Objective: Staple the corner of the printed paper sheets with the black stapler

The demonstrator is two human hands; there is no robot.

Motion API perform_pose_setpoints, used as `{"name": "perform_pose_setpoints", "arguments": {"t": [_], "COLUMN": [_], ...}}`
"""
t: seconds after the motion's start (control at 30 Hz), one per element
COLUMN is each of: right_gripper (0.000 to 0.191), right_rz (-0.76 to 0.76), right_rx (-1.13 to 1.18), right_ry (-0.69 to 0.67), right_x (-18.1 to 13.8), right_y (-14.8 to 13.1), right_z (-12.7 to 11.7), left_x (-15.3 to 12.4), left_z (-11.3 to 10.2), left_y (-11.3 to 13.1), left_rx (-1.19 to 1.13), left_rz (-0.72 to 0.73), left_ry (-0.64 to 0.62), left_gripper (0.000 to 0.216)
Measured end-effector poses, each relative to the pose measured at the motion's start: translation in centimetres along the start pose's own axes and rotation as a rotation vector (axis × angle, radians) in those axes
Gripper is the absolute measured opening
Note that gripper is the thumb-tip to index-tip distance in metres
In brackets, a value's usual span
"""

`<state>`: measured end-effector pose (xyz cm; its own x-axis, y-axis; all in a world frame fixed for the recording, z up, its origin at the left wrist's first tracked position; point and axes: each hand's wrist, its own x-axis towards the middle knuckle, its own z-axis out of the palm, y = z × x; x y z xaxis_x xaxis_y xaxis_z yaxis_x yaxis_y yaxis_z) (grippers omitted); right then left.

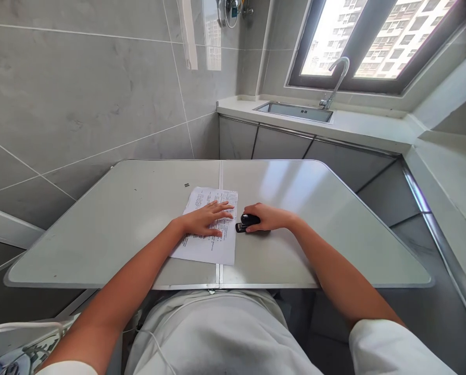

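Note:
Printed sheets of paper (221, 252) lie on the folding table (100, 224), left of and across its centre seam. My left hand (205, 219) rests flat on the paper with its fingers spread. Just past the paper's right edge, my right hand (267, 216) is wrapped around a black stapler (250, 220). The stapler's front end points left toward the paper and sits close to its edge; I cannot tell whether they touch. My palm and fingers hide the stapler's rear part.
A small dark piece (186, 185), perhaps a strip of staples, lies beyond the paper. Behind the table stands a counter (373, 127) with a sink (295, 111) and a tap (336, 78). A grey tiled wall (80, 88) runs along the left. A white cable (158, 344) hangs near my lap.

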<state>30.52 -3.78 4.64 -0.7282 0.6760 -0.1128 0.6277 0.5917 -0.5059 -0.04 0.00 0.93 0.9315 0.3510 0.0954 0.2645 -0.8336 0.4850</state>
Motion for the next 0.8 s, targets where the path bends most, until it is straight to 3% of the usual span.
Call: {"name": "perform_pose_setpoints", "arguments": {"t": [0.2,0.37,0.53,0.8], "right_gripper": [0.024,0.022,0.016,0.026], "right_rz": [-0.122,-0.143,-0.293,-0.382], "right_rx": [0.007,0.024,0.13,0.286], "right_ry": [-0.118,-0.077,-0.212,-0.382], "right_x": [0.5,0.9,0.7,0.9], "right_y": [-0.7,-0.9,-1.0,-0.6], "right_z": [0.5,1.1,0.9,1.5], "left_x": [0.3,0.2,0.1,0.0], "left_z": [1.7,2.1,2.5,2.5], "left_y": [-0.9,-1.6,-2.2,-3.0], "left_rx": [0.109,0.167,0.183,0.164], "left_rz": [-0.122,-0.192,-0.286,-0.349], "left_ry": [-0.051,-0.027,0.034,0.038], "left_gripper": [0.087,0.09,0.089,0.086]}}
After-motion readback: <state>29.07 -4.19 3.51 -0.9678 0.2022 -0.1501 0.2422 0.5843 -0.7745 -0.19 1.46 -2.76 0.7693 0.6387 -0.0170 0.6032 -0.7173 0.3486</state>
